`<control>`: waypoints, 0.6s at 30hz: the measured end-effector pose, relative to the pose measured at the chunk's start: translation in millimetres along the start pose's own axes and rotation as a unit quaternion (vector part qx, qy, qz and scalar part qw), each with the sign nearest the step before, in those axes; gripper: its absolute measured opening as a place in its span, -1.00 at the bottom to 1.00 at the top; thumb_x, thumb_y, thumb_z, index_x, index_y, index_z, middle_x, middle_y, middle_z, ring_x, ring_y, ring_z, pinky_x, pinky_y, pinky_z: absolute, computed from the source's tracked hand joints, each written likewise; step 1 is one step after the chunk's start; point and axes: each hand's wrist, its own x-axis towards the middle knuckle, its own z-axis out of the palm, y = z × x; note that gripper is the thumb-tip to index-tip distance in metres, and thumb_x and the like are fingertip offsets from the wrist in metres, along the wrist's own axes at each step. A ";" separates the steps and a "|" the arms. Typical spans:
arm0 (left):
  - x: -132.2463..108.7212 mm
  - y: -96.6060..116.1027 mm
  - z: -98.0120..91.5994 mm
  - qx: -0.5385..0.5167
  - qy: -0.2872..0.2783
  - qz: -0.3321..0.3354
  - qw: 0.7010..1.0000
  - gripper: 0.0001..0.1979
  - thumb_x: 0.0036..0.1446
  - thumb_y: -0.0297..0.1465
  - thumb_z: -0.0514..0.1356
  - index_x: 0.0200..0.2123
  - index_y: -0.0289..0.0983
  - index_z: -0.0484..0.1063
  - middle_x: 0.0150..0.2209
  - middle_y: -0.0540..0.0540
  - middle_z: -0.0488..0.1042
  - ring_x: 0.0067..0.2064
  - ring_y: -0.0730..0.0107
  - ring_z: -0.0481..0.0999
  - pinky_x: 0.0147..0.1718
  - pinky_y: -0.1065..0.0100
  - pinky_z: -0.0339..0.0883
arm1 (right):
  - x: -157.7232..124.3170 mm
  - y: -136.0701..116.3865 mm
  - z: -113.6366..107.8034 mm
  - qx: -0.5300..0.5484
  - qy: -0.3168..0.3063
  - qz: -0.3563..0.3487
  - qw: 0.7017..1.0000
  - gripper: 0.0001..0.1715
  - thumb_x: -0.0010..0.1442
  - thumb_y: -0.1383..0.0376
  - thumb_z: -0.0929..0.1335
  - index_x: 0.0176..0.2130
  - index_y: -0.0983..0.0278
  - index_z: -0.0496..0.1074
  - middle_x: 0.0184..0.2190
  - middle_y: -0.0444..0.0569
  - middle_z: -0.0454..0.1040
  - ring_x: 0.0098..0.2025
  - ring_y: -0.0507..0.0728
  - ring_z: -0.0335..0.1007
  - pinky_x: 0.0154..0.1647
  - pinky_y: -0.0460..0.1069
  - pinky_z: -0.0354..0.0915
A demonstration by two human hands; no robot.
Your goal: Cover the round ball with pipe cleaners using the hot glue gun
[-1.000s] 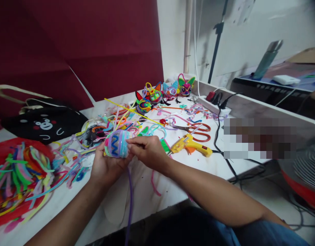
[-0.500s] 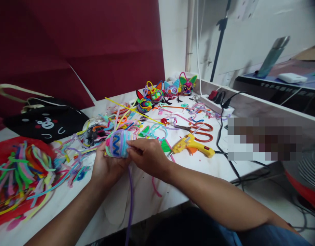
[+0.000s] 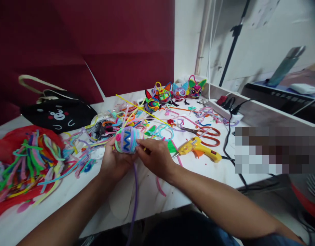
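The left hand (image 3: pixel 113 164) grips the round pastel pipe-cleaner ball (image 3: pixel 127 139), left of the yellow hot-glue gun (image 3: pixel 198 149); the right hand (image 3: pixel 156 155) pinches its edge. Its underside is hidden; the trailing purple stem (image 3: pixel 135 191) runs off-frame.

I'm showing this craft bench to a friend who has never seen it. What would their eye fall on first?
Most likely the pastel pipe-cleaner ball with a blue zigzag, cupped in the left hand at centre, the right hand touching its side. Next, the heap of bright pipe cleaners on red cloth at far left, and the row of small multicoloured animal-head figures at the back edge of the white table.
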 end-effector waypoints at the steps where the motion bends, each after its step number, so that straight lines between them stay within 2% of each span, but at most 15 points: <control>1: 0.3 -0.3 -1.0 -0.002 0.000 0.002 1.000 -0.56 0.43 -0.29 -0.11 -0.27 -0.32 0.53 -0.43 -0.11 0.64 -0.45 0.29 0.64 -0.46 0.34 0.58 | -0.3 0.4 0.7 0.005 0.002 0.003 1.000 -0.83 0.24 0.40 0.37 -0.29 0.29 0.61 -0.37 0.03 0.65 -0.33 0.11 0.60 -0.27 -0.08 0.38; 7: 1.9 -2.6 -5.4 0.002 -0.001 -0.005 1.000 -0.60 0.40 -0.31 -0.05 -0.28 -0.32 0.55 -0.43 -0.08 0.63 -0.48 0.30 0.62 -0.52 0.33 0.57 | -1.8 1.5 2.5 0.051 0.001 0.023 0.998 -0.79 0.24 0.39 0.35 -0.31 0.29 0.62 -0.47 -0.01 0.61 -0.45 0.08 0.51 -0.39 -0.09 0.30; 12: 2.4 -2.3 -6.4 -0.006 0.017 -0.011 1.000 -0.63 0.38 -0.31 0.00 -0.29 -0.32 0.56 -0.44 -0.09 0.62 -0.48 0.30 0.61 -0.52 0.31 0.56 | -2.5 3.5 3.5 0.099 -0.012 0.055 0.994 -0.77 0.23 0.36 0.35 -0.22 0.27 0.65 -0.37 -0.02 0.65 -0.39 0.09 0.53 -0.34 -0.07 0.35; 18: 2.9 -1.4 0.1 -0.011 0.031 -0.032 0.999 -0.72 0.30 -0.32 0.09 -0.28 -0.33 0.56 -0.42 -0.15 0.62 -0.46 0.23 0.60 -0.44 0.21 0.57 | -1.7 12.7 5.5 0.135 -0.014 0.106 0.985 -0.68 0.22 0.25 0.37 -0.12 0.32 0.65 -0.40 0.00 0.65 -0.43 0.12 0.51 -0.35 -0.02 0.40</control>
